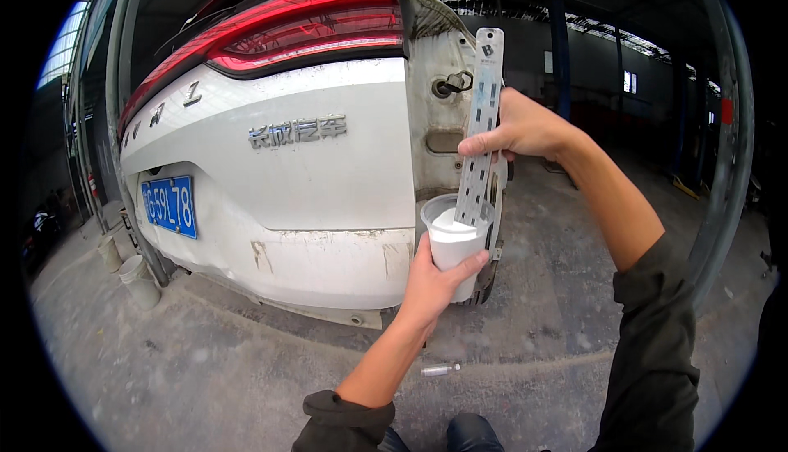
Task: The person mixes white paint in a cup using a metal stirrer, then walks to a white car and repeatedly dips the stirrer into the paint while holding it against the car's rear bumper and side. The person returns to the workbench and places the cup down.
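Holding a translucent plastic cup from below and around its wall, the left hand is closed on it, thumb to the right-hand side. The right hand is clamped about mid-length on a slotted metal mixing ruler, which stands steeply tilted, lower end inside the cup's rim. Contents: white, apparently paint. The cup is held in the air, off the rear corner of a white car.

Handling, as judged: the cup appears light and thin-walled, liable to flex and spill if squeezed near the rim; a grip round the lower wall is sound. The ruler looks stiff, thin and not fragile, though probably slippery where wet; best held by the dry upper length.

Vehicle: red tail light fitted; body metal exposed at the corner; dirt streaks on the lower panel.

Surface: grey, dusty concrete floor, with a small clear bottle lying on it and a pale bucket standing to the left.

Room: dim workshop; metal column at right, blue post and small bright windows behind.
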Motion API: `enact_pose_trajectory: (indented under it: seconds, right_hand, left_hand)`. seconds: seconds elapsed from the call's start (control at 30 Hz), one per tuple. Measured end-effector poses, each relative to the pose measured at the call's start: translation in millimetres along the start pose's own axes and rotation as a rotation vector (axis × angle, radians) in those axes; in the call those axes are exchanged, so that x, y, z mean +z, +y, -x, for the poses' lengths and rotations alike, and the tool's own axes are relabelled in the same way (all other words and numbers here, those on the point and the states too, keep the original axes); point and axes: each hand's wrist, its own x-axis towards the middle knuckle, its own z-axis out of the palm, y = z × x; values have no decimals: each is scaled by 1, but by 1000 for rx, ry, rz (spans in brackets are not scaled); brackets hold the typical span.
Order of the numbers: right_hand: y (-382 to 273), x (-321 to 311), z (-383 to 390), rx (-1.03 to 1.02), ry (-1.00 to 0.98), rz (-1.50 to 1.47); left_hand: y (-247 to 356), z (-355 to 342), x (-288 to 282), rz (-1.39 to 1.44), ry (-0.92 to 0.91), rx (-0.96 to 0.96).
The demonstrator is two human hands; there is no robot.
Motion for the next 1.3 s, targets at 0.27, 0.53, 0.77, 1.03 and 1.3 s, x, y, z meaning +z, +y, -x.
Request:
enact_pose_trajectory:
  seconds: [0.27, 0.53, 0.77, 1.03, 1.3]
  right_hand:
    - [2, -26, -34, -96, 102, -53]
    - [-1, 10, -30, -74, 35, 16]
    - [1, 12, -33, -100, 94, -34]
    - [4, 13, -30, -50, 87, 45]
    - [12, 29, -24, -66, 136, 58]
  left_hand:
    - [-12, -37, 7, 0, 108, 76]
    - [-8, -38, -3, 33, 47, 86]
    - [-15, -43, -4, 35, 52, 95]
    - [-21, -43, -10, 109, 9, 82]
    - [-26, -45, -5, 38, 55, 92]
